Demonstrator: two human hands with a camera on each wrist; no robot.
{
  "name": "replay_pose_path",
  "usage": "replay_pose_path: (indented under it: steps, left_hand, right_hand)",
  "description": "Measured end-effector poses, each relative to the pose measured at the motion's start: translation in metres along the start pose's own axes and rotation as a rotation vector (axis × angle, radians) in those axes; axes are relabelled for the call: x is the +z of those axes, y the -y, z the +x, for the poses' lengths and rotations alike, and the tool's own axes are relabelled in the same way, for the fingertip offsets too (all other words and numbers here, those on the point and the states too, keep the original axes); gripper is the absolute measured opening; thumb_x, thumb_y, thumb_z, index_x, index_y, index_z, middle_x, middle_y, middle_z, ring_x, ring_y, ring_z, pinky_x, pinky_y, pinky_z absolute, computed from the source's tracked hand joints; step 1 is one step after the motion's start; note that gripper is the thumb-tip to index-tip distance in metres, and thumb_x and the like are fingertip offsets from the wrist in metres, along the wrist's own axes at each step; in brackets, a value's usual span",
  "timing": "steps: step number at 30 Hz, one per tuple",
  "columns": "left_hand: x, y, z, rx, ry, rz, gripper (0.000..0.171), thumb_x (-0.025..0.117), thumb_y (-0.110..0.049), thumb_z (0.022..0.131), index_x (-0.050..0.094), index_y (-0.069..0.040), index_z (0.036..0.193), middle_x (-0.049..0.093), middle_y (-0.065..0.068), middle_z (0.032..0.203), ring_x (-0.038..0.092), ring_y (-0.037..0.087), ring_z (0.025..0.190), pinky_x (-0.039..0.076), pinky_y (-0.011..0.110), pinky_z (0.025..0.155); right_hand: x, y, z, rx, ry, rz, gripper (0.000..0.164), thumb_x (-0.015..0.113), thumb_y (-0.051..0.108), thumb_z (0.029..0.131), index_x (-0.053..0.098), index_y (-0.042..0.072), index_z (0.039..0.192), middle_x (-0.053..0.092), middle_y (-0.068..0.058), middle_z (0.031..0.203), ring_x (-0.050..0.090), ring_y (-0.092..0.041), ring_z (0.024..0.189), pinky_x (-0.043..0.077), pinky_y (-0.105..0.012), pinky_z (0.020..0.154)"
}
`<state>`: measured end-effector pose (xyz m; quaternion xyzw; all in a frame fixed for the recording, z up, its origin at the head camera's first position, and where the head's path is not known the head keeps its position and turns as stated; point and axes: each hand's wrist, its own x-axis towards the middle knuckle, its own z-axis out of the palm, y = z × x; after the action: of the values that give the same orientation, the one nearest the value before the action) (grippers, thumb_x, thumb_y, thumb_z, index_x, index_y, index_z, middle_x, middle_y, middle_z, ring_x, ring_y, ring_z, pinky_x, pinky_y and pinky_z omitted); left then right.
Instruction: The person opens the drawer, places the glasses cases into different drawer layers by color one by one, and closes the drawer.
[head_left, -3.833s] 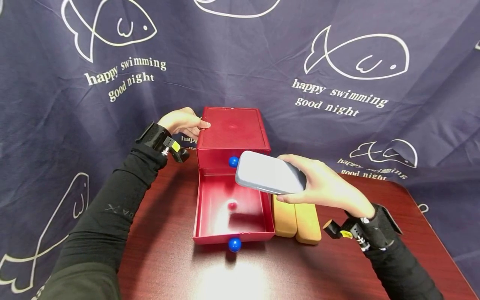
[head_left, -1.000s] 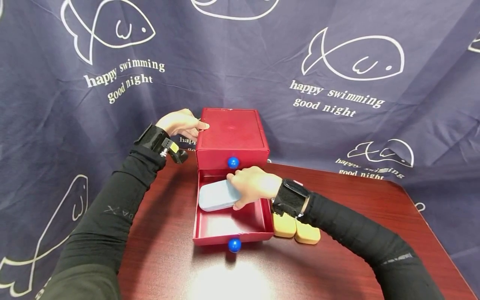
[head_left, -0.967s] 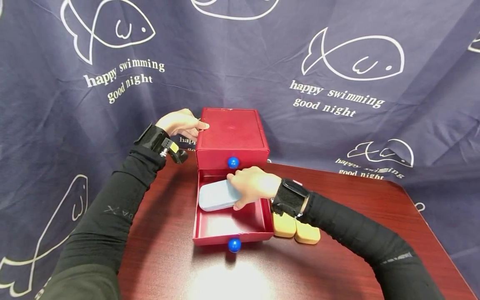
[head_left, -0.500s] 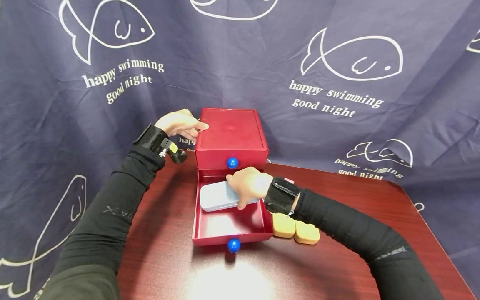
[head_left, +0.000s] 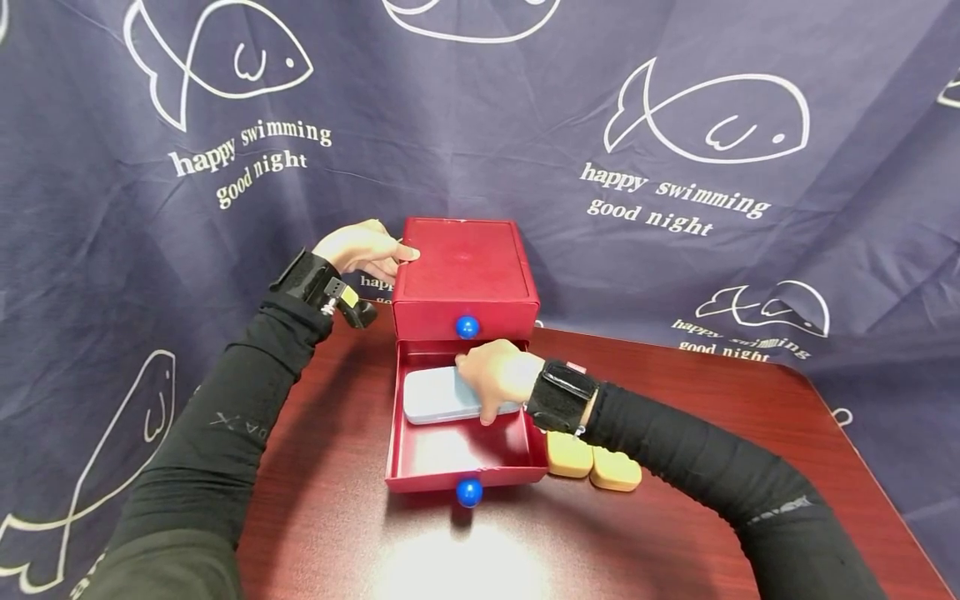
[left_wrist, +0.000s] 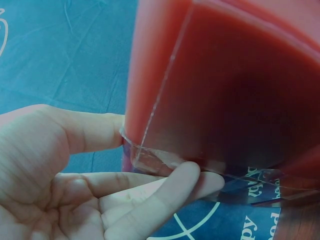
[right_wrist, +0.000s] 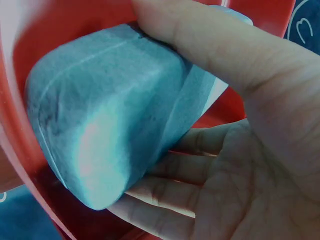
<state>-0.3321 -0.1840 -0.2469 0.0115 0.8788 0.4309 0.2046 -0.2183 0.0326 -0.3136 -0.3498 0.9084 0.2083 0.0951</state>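
My right hand [head_left: 498,377] reaches into the pulled-out lower drawer [head_left: 467,477] of a small red drawer cabinet [head_left: 463,265]. It grips a light blue glasses case [head_left: 435,395], which lies crosswise in the drawer's rear half. In the right wrist view, the thumb is on one side of the case [right_wrist: 100,115] and the fingers [right_wrist: 175,192] pass along the other. My left hand [head_left: 363,247] holds the cabinet's back left edge, thumb at the top. The left wrist view shows other fingers [left_wrist: 160,205] against the side. The upper drawer is closed, with a blue knob [head_left: 467,327].
Two yellow cases [head_left: 617,470] lie side by side on the table, right of the lower drawer and partly under my right wrist. The brown table [head_left: 330,517] extends to the front and right. A dark fish-print cloth [head_left: 480,125] hangs close behind the cabinet.
Earlier my right hand held the glasses case above the drawer's right side; it moved left and down into the drawer. Over the last second the case shifted slightly right. The left hand stayed put.
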Motion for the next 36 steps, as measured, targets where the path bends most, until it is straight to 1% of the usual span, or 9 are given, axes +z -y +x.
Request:
replay_pose_path:
  steps: [7, 14, 21, 27, 36]
  left_hand:
    - [0.001, 0.0, 0.0, 0.001, 0.002, -0.019, 0.043, 0.061, -0.024, 0.088, 0.053, 0.007, 0.117, 0.063, 0.02, 0.108, 0.065, 0.022, 0.09, 0.05, 0.039, 0.087]
    - [0.002, 0.0, 0.0, 0.006, -0.002, -0.033, 0.041, 0.061, -0.022, 0.088, 0.054, 0.008, 0.116, 0.065, 0.016, 0.1, 0.066, 0.021, 0.088, 0.049, 0.04, 0.088]
    - [0.001, 0.0, -0.001, 0.009, 0.001, -0.029, 0.042, 0.061, -0.023, 0.088, 0.054, 0.008, 0.115, 0.065, 0.017, 0.101, 0.066, 0.021, 0.087, 0.053, 0.036, 0.082]
    - [0.001, -0.001, -0.002, 0.013, -0.011, -0.028, 0.042, 0.062, -0.022, 0.087, 0.054, 0.009, 0.115, 0.066, 0.013, 0.093, 0.066, 0.02, 0.086, 0.05, 0.04, 0.086]
    - [0.001, 0.0, -0.001, 0.011, -0.005, -0.028, 0.043, 0.061, -0.023, 0.088, 0.054, 0.008, 0.116, 0.065, 0.015, 0.099, 0.066, 0.022, 0.089, 0.049, 0.041, 0.088]
  right_hand:
    - [0.005, 0.001, 0.001, -0.004, -0.015, 0.02, 0.059, 0.082, 0.043, 0.056, 0.057, 0.014, 0.1, 0.061, 0.003, 0.088, 0.059, -0.014, 0.079, 0.052, -0.031, 0.059]
    - [0.01, 0.004, 0.003, -0.016, -0.039, 0.005, 0.063, 0.081, 0.049, 0.055, 0.055, 0.013, 0.1, 0.062, 0.003, 0.087, 0.06, -0.013, 0.075, 0.052, -0.032, 0.059]
    - [0.012, 0.005, 0.006, -0.013, -0.036, -0.015, 0.065, 0.08, 0.05, 0.055, 0.053, 0.013, 0.101, 0.062, 0.003, 0.086, 0.06, -0.013, 0.073, 0.052, -0.033, 0.058]
    - [0.011, 0.004, 0.004, -0.015, -0.047, 0.003, 0.064, 0.081, 0.049, 0.055, 0.053, 0.013, 0.1, 0.062, 0.003, 0.085, 0.06, -0.013, 0.073, 0.052, -0.032, 0.057]
    - [0.008, 0.0, 0.001, -0.013, -0.024, 0.053, 0.062, 0.081, 0.049, 0.056, 0.055, 0.015, 0.101, 0.059, 0.004, 0.084, 0.058, -0.013, 0.076, 0.049, -0.031, 0.056]
